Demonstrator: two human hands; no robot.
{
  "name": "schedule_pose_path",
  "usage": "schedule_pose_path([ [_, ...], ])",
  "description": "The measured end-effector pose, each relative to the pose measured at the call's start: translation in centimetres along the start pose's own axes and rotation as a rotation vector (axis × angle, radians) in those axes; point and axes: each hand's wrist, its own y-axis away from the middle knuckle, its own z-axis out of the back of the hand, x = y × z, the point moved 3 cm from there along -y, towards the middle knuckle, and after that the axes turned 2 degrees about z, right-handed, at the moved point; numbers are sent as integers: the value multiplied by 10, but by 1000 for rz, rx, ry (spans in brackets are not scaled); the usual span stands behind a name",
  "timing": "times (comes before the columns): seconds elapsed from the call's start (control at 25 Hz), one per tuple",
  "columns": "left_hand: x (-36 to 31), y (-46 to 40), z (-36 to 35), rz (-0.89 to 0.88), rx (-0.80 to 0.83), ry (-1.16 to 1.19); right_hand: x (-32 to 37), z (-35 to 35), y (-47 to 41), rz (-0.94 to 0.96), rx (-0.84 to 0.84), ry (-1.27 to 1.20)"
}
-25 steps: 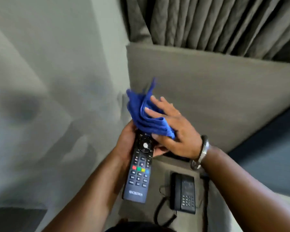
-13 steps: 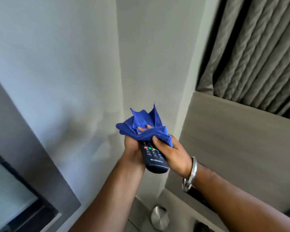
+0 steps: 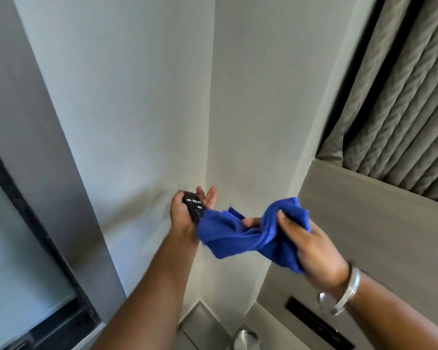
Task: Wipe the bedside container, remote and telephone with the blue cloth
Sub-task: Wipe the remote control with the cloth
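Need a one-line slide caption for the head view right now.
Left hand holds the remote up while the right hand bunches the blue cloth draped over its near end.

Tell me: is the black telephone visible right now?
No; only the left hand with the black remote and the right hand gripping the blue cloth show.

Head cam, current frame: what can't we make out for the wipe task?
- Remote: only its top end shows in the head view; the blue cloth covers the lower part, and its buttons are blurred.
- Telephone: out of frame.
- Metal container: cut off by the bottom edge.
- Left hand palm: hidden behind the remote.
- Right hand fingers: partly buried in the cloth.
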Motion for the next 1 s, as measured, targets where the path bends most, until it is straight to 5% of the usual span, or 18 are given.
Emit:
schedule_pose_path([
  [0.12, -5, 9, -4, 11, 159, -162, -13, 60, 8, -416, -479, -179],
  [0.24, 11, 26, -12, 88, 344, -327, -21, 67, 19, -545, -476, -209],
  [0.4, 35, 43, -27, 73, 431, -488, 2, 47, 15, -274, -513, -64],
  [0.64, 68, 63, -44, -72, 495, -613, 40, -3, -10, 177, -303, 378],
  [0.88, 78, 71, -45, -32, 512, -628, 47, -23, -25, 319, -161, 976],
  [1.0, 72, 69, -40, 35, 453, -584, 42, -36, -14, 319, 41, 1113],
])
